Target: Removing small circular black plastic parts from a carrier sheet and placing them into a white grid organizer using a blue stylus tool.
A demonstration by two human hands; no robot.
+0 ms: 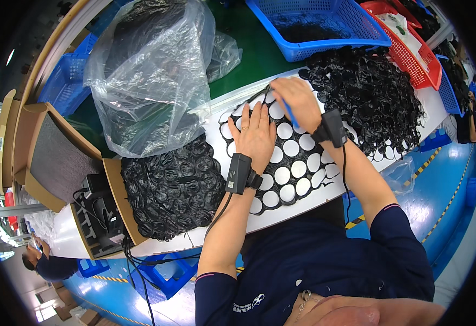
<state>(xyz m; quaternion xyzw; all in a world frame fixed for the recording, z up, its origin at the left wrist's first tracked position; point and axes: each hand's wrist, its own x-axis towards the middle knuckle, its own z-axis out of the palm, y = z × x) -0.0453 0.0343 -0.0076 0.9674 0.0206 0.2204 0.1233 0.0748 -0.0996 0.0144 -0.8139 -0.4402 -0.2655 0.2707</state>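
A black sheet (289, 179) patterned with rows of white circles lies on the white table. I cannot tell whether the circles are holes or discs. My left hand (255, 133) is flat on its left part, fingers stretched out and nothing held. At its far edge my right hand (296, 102) is closed, with a slim blue tool (290, 114) in it. The fingertips meet a thin black strip (260, 95) at the sheet's edge; the tool's tip is hidden.
A stack of black moulded sheets (173, 187) sits left, a heap of black ring-like pieces (363, 92) right. Beyond are a clear plastic bag (154, 76), a blue basket (308, 51) and a red basket (412, 51). An open cardboard box (124, 201) holds cabled devices.
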